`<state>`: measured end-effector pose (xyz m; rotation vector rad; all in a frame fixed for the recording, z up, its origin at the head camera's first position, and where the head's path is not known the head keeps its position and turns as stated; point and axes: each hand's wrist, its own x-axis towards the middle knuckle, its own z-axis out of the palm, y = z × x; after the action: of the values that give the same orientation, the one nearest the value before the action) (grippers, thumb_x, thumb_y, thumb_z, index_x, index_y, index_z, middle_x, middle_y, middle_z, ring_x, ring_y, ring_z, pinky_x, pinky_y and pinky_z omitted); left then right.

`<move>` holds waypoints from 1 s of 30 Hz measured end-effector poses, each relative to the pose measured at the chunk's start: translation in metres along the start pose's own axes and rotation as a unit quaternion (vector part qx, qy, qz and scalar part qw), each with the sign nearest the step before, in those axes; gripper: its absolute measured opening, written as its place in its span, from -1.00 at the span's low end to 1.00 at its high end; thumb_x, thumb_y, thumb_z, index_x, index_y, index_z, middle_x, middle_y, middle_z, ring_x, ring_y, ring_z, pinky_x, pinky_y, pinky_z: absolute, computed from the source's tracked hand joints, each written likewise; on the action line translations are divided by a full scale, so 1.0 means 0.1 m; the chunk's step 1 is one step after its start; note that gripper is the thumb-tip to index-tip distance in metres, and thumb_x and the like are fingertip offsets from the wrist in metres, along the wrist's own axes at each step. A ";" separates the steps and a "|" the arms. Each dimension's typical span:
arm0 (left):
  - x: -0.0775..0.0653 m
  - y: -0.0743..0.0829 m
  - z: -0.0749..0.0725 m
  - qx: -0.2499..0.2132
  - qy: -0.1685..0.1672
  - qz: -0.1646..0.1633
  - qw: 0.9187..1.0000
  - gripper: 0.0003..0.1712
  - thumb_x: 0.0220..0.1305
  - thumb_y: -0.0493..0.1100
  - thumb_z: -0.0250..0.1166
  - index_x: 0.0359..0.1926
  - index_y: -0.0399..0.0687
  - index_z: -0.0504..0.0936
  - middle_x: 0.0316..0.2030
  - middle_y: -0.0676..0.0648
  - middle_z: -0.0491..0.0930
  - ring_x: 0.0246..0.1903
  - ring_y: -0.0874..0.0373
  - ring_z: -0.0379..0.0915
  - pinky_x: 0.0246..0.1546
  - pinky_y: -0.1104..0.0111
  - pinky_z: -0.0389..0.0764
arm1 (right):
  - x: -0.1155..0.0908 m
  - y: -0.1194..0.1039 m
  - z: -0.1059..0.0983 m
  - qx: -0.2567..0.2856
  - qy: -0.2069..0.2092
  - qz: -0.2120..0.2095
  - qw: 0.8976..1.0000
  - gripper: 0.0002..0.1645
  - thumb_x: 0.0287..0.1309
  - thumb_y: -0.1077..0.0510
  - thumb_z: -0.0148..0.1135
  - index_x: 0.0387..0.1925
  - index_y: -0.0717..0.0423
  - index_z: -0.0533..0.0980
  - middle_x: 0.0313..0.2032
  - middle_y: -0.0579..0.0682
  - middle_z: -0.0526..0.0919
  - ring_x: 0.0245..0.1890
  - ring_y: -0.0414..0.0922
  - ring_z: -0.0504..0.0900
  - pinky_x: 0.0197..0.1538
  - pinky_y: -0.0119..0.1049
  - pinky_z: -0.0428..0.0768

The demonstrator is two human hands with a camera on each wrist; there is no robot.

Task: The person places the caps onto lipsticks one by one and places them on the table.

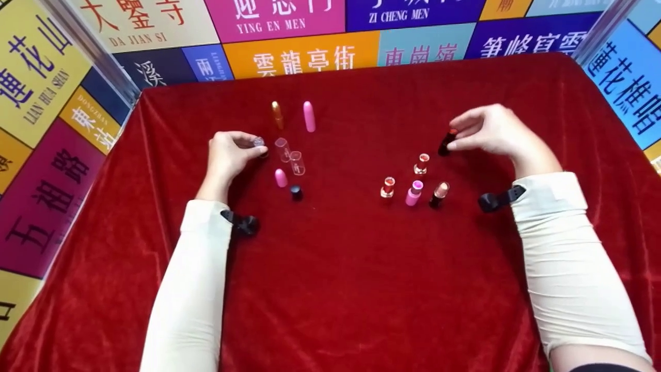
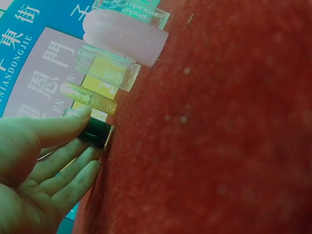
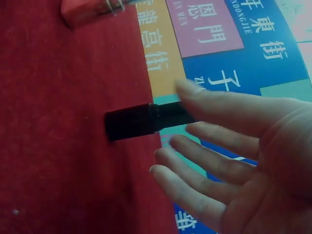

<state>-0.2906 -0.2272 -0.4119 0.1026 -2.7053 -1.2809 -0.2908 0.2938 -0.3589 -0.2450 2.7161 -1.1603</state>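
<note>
My left hand (image 1: 227,152) pinches a dark cap (image 2: 96,131) with a clear top between thumb and fingers. The cap's rim is right at the red cloth in the left wrist view. Close to it stand a gold cap (image 1: 277,114), a tall pink cap (image 1: 309,117) and two clear caps (image 1: 297,164). My right hand (image 1: 493,132) is around the top of an upright black lipstick (image 1: 446,143) with a red tip. In the right wrist view its fingers are spread and nearly straight, and the thumb hides the lipstick's tip (image 1: 453,132).
Several uncapped lipsticks, among them a pink one (image 1: 413,194) and a black-based one (image 1: 439,195), stand left of my right forearm. A short pink cap (image 1: 280,177) and a small dark cap (image 1: 296,192) sit near my left wrist. Printed panels (image 1: 304,57) border the red cloth (image 1: 361,289).
</note>
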 end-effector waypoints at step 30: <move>-0.05 0.36 -0.18 -0.223 -0.004 -0.011 0.975 -0.62 0.26 -0.27 0.57 0.03 -0.41 0.75 -0.28 0.01 0.77 -0.25 0.23 0.69 -0.19 0.45 0.75 | 0.08 0.20 0.18 0.015 0.012 0.027 0.999 -0.52 0.11 0.18 0.64 -0.02 0.34 0.64 -0.37 -0.13 0.79 -0.52 -0.35 0.73 -0.43 -0.44 0.67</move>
<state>-0.2828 -0.2172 -0.3730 0.0757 -2.3558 -1.8565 -0.2962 0.2927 -0.3866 -0.1526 2.7064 -1.1945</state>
